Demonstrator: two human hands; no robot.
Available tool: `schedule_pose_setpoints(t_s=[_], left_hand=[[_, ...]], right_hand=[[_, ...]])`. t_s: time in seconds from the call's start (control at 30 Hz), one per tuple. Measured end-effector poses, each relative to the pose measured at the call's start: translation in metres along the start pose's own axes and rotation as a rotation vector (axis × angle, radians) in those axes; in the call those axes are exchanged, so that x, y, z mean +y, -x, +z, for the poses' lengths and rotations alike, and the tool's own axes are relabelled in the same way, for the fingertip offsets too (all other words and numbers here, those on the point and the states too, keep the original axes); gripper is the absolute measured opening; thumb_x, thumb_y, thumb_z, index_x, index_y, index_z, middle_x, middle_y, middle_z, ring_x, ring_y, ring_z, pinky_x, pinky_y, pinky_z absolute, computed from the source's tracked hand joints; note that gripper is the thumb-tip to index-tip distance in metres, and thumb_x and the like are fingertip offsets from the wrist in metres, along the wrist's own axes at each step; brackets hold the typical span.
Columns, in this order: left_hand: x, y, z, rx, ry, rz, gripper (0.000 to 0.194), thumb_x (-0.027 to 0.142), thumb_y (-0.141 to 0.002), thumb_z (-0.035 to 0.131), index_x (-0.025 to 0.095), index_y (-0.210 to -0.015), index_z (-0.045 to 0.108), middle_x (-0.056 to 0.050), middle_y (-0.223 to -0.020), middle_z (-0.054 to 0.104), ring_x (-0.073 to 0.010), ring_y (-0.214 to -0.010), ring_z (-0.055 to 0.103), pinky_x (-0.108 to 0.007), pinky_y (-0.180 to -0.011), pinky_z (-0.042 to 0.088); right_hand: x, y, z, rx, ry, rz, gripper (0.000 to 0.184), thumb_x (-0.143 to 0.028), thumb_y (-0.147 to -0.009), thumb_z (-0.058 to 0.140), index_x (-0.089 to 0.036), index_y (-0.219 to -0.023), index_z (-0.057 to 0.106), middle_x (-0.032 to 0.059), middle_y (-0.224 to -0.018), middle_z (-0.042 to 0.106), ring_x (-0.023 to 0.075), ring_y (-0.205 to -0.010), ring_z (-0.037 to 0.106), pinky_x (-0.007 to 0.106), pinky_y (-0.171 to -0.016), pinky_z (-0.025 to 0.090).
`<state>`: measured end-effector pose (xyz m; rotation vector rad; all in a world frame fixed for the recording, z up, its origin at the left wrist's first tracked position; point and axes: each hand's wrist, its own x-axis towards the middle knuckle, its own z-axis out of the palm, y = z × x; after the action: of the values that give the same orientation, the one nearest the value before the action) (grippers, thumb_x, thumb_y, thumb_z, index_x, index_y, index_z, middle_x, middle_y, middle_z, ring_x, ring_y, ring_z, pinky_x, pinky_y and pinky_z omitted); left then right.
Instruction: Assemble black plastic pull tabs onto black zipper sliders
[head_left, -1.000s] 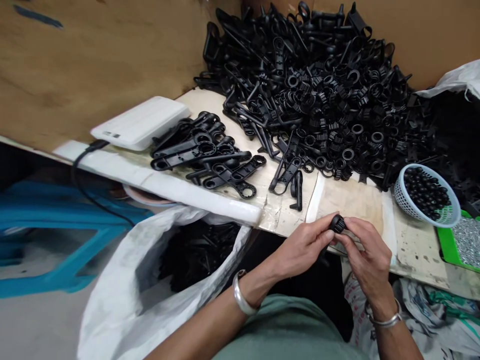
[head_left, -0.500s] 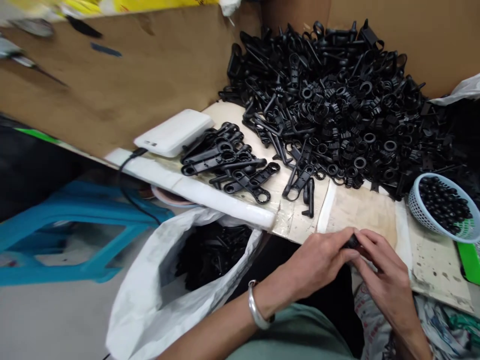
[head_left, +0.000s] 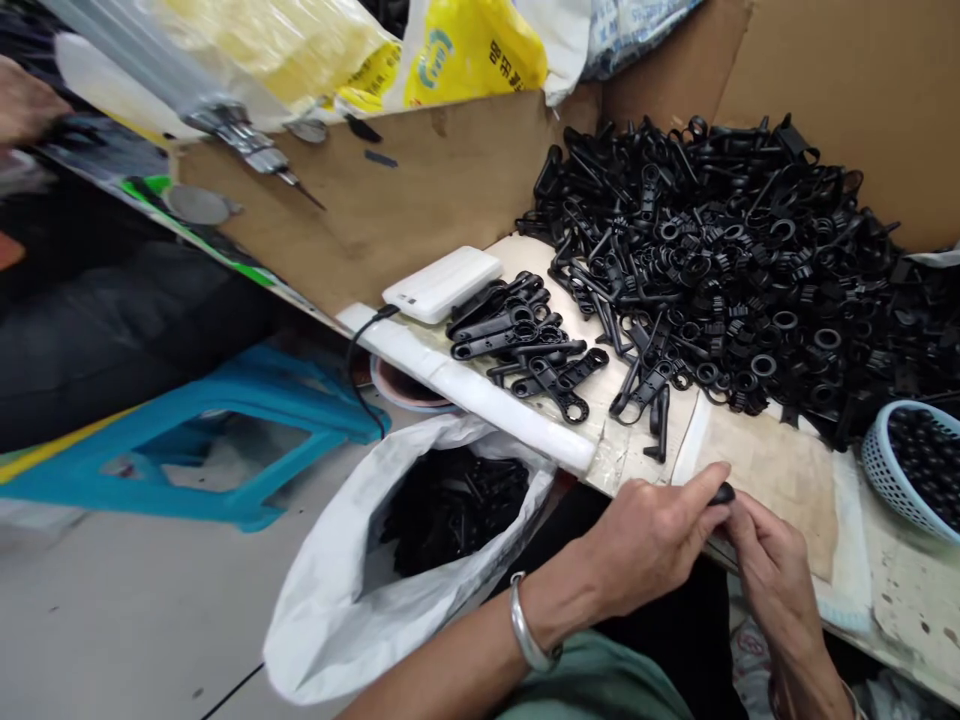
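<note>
My left hand is closed, pinching a small black plastic part between thumb and index finger at the table's front edge. From the other side the fingertips of my right hand press on the same part, so both hands grip it. Most of the part is covered by my fingers; only a dark rounded end shows. Just beyond my hands lie a beige work pad and a loose black plastic handle.
A big heap of black plastic parts fills the table's back. At left are black crank arms and a white power bank. A blue basket holds black balls. Below are a white sack and blue stool. A power screwdriver hangs upper left.
The view has swung left, bringing the screwdriver and a co-worker's hand into sight. Both hands keep hold of the black part; its ribbed ring side showed a second ago and is now covered.
</note>
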<state>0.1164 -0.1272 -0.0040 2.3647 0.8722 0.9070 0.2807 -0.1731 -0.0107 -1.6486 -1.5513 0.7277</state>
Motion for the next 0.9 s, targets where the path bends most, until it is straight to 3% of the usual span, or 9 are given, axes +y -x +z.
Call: schedule_pose_setpoints(t_s=[0.1,0.2,0.27,0.33,0.47,0.6,0.73,0.9], left_hand=[[-0.024,0.004,-0.022,0.175,-0.308,0.048,0.035,0.026,-0.103,0.038,0.009,-0.129,0.055,-0.007,-0.077,0.075,-0.0172,-0.063,0.07,-0.027,-0.058,0.054],[-0.05,0.003,-0.045,0.287,-0.559,-0.01,0.032,0.023,-0.1,0.045,0.011,-0.127,0.06,-0.014,-0.107,0.075,-0.0266,-0.103,0.071,-0.044,-0.092,0.055],[-0.065,-0.001,-0.056,0.215,-0.649,-0.099,0.033,0.02,-0.1,0.044,0.014,-0.127,0.061,-0.015,-0.126,0.068,-0.033,-0.127,0.058,-0.061,-0.107,0.042],[-0.074,-0.007,-0.063,0.095,-0.683,-0.193,0.033,0.018,-0.099,0.042,0.019,-0.127,0.062,-0.014,-0.136,0.062,-0.0357,-0.136,0.049,-0.071,-0.109,0.032],[-0.083,-0.018,-0.068,-0.035,-0.693,-0.335,0.034,0.018,-0.099,0.042,0.025,-0.124,0.064,-0.01,-0.141,0.059,-0.0353,-0.14,0.044,-0.073,-0.111,0.026],[-0.088,-0.025,-0.064,-0.019,-0.707,-0.423,0.037,0.017,-0.098,0.041,0.025,-0.127,0.063,-0.01,-0.144,0.056,-0.0362,-0.14,0.042,-0.074,-0.112,0.022],[-0.092,-0.03,-0.058,0.021,-0.733,-0.475,0.038,0.017,-0.098,0.041,0.023,-0.127,0.064,-0.01,-0.145,0.056,-0.0386,-0.139,0.042,-0.078,-0.108,0.022],[-0.087,-0.03,-0.062,0.098,-0.731,-0.46,0.032,0.028,-0.096,0.052,0.021,-0.125,0.064,-0.017,-0.146,0.053,-0.0435,-0.142,0.037,-0.085,-0.103,0.016]], right_hand=[[-0.003,-0.02,0.012,0.008,0.178,-0.212,0.036,-0.042,-0.1,0.046,-0.017,-0.1,0.072,0.0065,-0.092,0.075,0.0185,-0.081,0.07,0.027,-0.077,0.056],[-0.006,-0.033,0.023,0.085,0.394,-0.385,0.035,-0.039,-0.101,0.046,-0.014,-0.116,0.065,0.0121,-0.109,0.071,0.0229,-0.101,0.068,0.036,-0.092,0.053],[-0.01,-0.039,0.031,0.081,0.514,-0.414,0.036,-0.041,-0.101,0.044,-0.015,-0.12,0.06,0.013,-0.11,0.069,0.0251,-0.103,0.066,0.039,-0.09,0.054],[-0.015,-0.044,0.039,0.084,0.633,-0.394,0.038,-0.043,-0.101,0.043,-0.015,-0.123,0.057,0.0135,-0.111,0.067,0.0272,-0.103,0.065,0.039,-0.081,0.057],[-0.016,-0.05,0.049,0.094,0.778,-0.321,0.034,-0.04,-0.101,0.041,-0.019,-0.124,0.056,0.0111,-0.103,0.066,0.027,-0.092,0.067,0.035,-0.062,0.055],[-0.006,-0.051,0.041,0.11,0.699,-0.264,0.034,-0.034,-0.101,0.037,-0.018,-0.123,0.058,0.01,-0.098,0.07,0.025,-0.084,0.069,0.035,-0.065,0.054],[0.005,-0.043,0.019,0.139,0.511,-0.112,0.036,-0.038,-0.098,0.04,-0.018,-0.117,0.063,0.0109,-0.101,0.072,0.0252,-0.085,0.068,0.038,-0.075,0.053],[0.011,-0.026,-0.004,0.143,0.009,0.187,0.039,-0.049,-0.09,0.057,-0.019,-0.114,0.066,0.0054,-0.087,0.069,0.0172,-0.066,0.062,0.031,-0.063,0.052]])
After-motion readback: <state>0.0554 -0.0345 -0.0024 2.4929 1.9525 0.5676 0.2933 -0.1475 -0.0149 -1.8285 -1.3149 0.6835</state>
